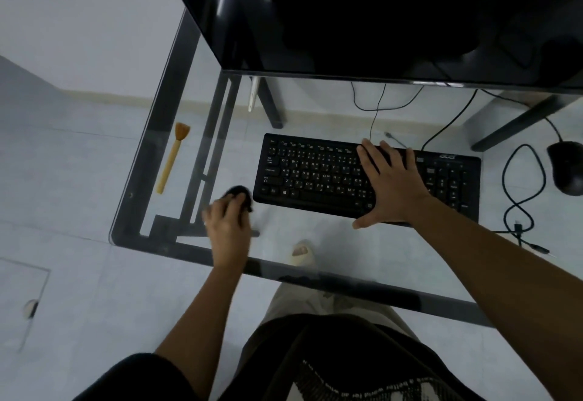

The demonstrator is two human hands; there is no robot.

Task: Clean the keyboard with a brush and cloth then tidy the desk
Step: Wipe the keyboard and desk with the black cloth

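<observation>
A black keyboard (315,173) lies on the glass desk (195,110) under the monitor. My right hand (391,182) rests flat on its right half, fingers spread, thumb over the front edge. My left hand (228,227) is blurred, just left of the keyboard's front corner, and closed on a bunched black cloth (241,195). A brush (173,157) with a yellow-tan handle and orange bristles lies by the desk's left edge, bristles pointing away from me, touched by neither hand.
A large dark monitor (378,15) hangs over the desk's far side. A black mouse (568,168) and a looped black cable (520,192) lie at the right. Through the glass I see my legs, a sandalled foot (301,254) and the pale floor.
</observation>
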